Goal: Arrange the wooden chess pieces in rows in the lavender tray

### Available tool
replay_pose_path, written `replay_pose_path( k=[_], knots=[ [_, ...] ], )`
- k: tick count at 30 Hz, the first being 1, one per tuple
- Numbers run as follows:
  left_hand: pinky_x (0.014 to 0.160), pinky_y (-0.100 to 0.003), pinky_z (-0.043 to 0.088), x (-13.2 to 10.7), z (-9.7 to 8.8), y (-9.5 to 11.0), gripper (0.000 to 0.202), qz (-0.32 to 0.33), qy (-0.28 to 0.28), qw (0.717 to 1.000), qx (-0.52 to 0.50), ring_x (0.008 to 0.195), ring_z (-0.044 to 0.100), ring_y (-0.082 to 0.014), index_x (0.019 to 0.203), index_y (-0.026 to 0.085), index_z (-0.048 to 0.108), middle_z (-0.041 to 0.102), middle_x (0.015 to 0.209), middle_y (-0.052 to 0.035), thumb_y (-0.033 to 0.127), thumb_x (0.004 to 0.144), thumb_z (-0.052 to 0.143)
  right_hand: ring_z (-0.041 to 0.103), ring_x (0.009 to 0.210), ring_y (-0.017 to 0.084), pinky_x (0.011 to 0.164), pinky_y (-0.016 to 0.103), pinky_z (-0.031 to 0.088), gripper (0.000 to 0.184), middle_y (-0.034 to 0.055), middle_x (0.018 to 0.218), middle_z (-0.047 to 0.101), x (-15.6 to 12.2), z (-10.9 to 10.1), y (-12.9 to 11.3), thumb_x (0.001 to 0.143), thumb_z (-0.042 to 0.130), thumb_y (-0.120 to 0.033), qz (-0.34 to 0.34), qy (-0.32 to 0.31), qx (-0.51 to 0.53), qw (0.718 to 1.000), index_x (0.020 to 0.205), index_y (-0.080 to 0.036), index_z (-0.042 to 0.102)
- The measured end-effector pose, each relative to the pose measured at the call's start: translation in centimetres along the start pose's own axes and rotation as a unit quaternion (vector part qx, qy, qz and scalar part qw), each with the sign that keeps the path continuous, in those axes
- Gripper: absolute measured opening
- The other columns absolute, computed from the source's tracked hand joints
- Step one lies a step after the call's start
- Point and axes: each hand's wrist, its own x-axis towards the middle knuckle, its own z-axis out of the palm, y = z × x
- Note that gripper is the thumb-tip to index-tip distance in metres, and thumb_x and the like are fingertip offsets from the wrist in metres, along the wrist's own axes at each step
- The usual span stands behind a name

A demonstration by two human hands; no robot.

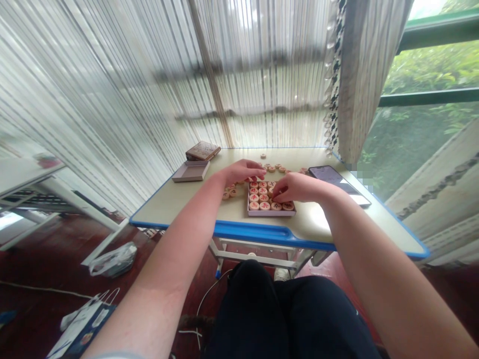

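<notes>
A shallow pinkish box (271, 213) on the desk holds rows of round Chinese chess pieces (264, 205), most with red characters facing up. My right hand (295, 188) reaches over the box's right side, its thumb and fingers pinched on a chess piece in the third row; the fingers partly cover that piece. My left hand (245, 171) hovers over the box's far left edge with fingers stretched to the right and slightly bent, no piece visible in them. Loose pieces (232, 192) lie left of the box, and others (277, 167) lie behind it.
An empty box half (190, 171) and a patterned box (203, 149) stand at the desk's back left. A phone (339, 184) lies on the right. The desk (157, 209) has a blue rim. Curtains (262, 75) hang behind; bags (116, 259) sit on the floor.
</notes>
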Motion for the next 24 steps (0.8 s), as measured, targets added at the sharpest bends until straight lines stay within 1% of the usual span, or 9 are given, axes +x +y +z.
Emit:
replay_pose_path(
  k=[7, 13, 16, 18, 22, 24],
  knots=[
    [0.07, -0.028, 0.041, -0.38, -0.13, 0.18, 0.047, -0.007, -0.02, 1.0, -0.001, 0.078, 0.058, -0.0145, 0.1, 0.015, 0.066, 0.067, 0.096, -0.0089, 0.045, 0.065, 0.066, 0.06, 0.064, 0.014, 0.058, 0.023, 0.043, 0.02, -0.0032, 0.074, 0.07, 0.08, 0.05, 0.08, 0.065, 0.063, -0.034, 0.007, -0.012, -0.001, 1.0, 0.081, -0.027, 0.073],
    [0.068, -0.027, 0.04, -0.21, -0.14, 0.04, 0.045, -0.006, -0.018, 1.0, -0.001, 0.077, 0.057, -0.014, 0.099, 0.014, 0.066, 0.067, 0.095, -0.0092, 0.044, 0.066, 0.064, 0.061, 0.07, 0.015, 0.064, 0.023, 0.046, 0.022, -0.0031, 0.08, 0.071, 0.13, -0.04, -0.05, 0.067, 0.06, -0.03, 0.005, -0.038, 0.019, 0.999, 0.084, -0.028, 0.074],
    [0.068, -0.027, 0.041, -0.22, -0.14, 0.06, 0.043, 0.001, -0.018, 1.0, -0.004, 0.076, 0.058, -0.014, 0.099, 0.014, 0.066, 0.067, 0.094, -0.0096, 0.043, 0.067, 0.064, 0.061, 0.073, 0.015, 0.069, 0.023, 0.046, 0.023, -0.003, 0.083, 0.071, -0.01, -0.17, -0.14, 0.067, 0.06, -0.028, -0.006, -0.037, 0.029, 0.999, 0.085, -0.028, 0.074],
    [0.068, -0.028, 0.041, -0.22, -0.18, 0.07, 0.042, 0.006, -0.008, 1.0, -0.006, 0.075, 0.058, -0.014, 0.098, 0.014, 0.066, 0.067, 0.094, -0.0099, 0.042, 0.067, 0.065, 0.06, 0.071, 0.015, 0.067, 0.023, 0.046, 0.023, -0.0024, 0.083, 0.071, -0.19, -0.32, -0.19, 0.067, 0.06, -0.028, 0.002, -0.034, 0.032, 0.999, 0.085, -0.028, 0.074],
    [0.067, -0.028, 0.042, -0.06, -0.29, -0.06, 0.041, 0.008, 0.01, 1.0, -0.007, 0.074, 0.059, -0.0141, 0.096, 0.015, 0.067, 0.067, 0.093, -0.0097, 0.043, 0.066, 0.065, 0.058, 0.062, 0.014, 0.055, 0.023, 0.043, 0.027, -0.0012, 0.077, 0.07, -0.49, -0.6, -0.26, 0.067, 0.06, -0.032, 0.045, -0.035, 0.03, 0.998, 0.091, -0.026, 0.073],
    [0.067, -0.028, 0.043, 0.02, -0.29, -0.12, 0.041, 0.009, 0.011, 1.0, -0.005, 0.073, 0.059, -0.0141, 0.095, 0.014, 0.067, 0.067, 0.092, -0.0096, 0.044, 0.066, 0.065, 0.058, 0.063, 0.014, 0.055, 0.023, 0.043, 0.027, -0.0008, 0.077, 0.07, -0.47, -0.58, -0.27, 0.066, 0.061, -0.032, 0.045, -0.035, 0.028, 0.998, 0.09, -0.026, 0.073]
  ],
)
